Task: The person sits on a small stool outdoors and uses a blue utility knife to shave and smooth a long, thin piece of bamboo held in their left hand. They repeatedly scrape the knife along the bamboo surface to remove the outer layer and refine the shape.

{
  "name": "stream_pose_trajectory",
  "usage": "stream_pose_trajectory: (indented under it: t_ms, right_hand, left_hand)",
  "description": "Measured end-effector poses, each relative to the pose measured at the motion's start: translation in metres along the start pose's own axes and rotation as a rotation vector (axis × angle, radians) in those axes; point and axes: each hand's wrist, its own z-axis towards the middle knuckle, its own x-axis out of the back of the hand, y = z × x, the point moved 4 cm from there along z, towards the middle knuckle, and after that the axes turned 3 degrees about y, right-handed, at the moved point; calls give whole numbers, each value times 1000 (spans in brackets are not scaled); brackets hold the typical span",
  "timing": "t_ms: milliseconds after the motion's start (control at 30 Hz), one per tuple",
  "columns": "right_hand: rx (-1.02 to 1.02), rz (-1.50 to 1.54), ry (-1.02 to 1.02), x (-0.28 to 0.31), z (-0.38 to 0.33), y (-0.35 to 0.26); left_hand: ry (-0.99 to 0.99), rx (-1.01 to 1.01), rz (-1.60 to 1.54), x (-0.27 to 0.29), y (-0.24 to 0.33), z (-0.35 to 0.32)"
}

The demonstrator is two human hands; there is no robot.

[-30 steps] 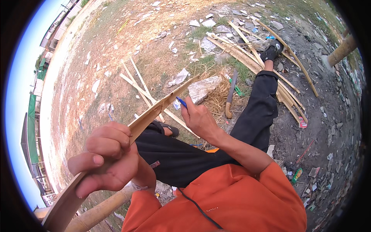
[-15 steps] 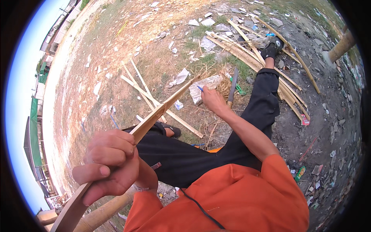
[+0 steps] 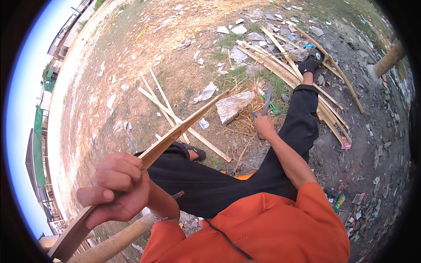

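Note:
My left hand [image 3: 118,188], raised at the lower left, is wrapped around a long split bamboo strip [image 3: 166,136]. The strip slants up and away across the view, and its near end runs down past my wrist. Lower on the ground, my right hand [image 3: 264,126] is closed around the handle end of a long-bladed knife [image 3: 267,98], which lies by my right leg. The handle is hidden by the fingers. Something small and blue [image 3: 255,115] shows at the fingers of that hand; I cannot tell its kind. A pale rough block [image 3: 234,106] lies left of the knife.
Several bamboo strips [image 3: 280,72] lie beside my right foot, and a few crossed strips [image 3: 169,109] lie ahead to the left. A curved pole [image 3: 335,65] rests at the far right. A thick bamboo pole [image 3: 118,239] passes below my left arm. Stone shards and litter cover the ground.
My right hand has moved right from beside the pale block to the knife handle and closed there. My left hand and the bamboo strip have shifted slightly left and down.

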Motion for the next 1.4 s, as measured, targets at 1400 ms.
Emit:
stream_pose_trajectory:
  t_ms: [1400]
  right_hand:
    - [295, 469, 129, 92, -64, -141]
  left_hand:
    - [-220, -35, -179, -24, -3, 5]
